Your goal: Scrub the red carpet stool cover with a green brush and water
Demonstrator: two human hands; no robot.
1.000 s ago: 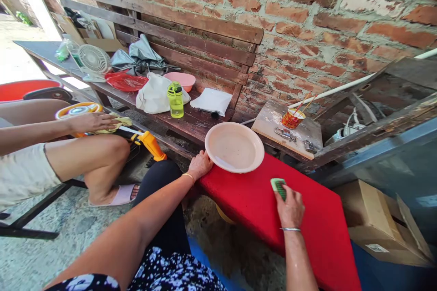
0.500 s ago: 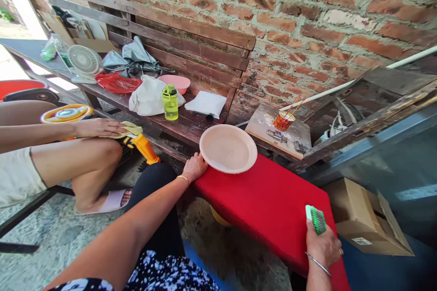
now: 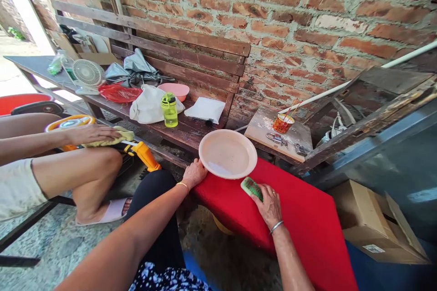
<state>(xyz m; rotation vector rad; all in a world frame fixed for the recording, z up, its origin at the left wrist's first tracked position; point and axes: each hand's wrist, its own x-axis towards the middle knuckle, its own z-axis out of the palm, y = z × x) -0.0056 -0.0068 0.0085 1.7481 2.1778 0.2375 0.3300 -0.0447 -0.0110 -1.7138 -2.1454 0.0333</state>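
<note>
Just short of round pale-pink plastic basin (image 3: 228, 176), holding green rectangular bristle brush (image 3: 251, 188) in closed grip of right hand (image 3: 269, 204). Brought back leftward within last half second from farther right along red fabric-covered surface (image 3: 314, 223), likely leaving basin within easy reach. Left of grip, resting left hand (image 3: 194, 173) on surface edge, touching or just beside basin; impossible to judge whether holding anything. Unclear, too, whether pressing bristles to fabric.

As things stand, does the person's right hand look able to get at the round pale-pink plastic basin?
Probably yes: the right hand, holding an oblong green bristled brush, is close to the basin, and nothing else appears to stand between. The brush might hamper a firm grip, though.
</note>
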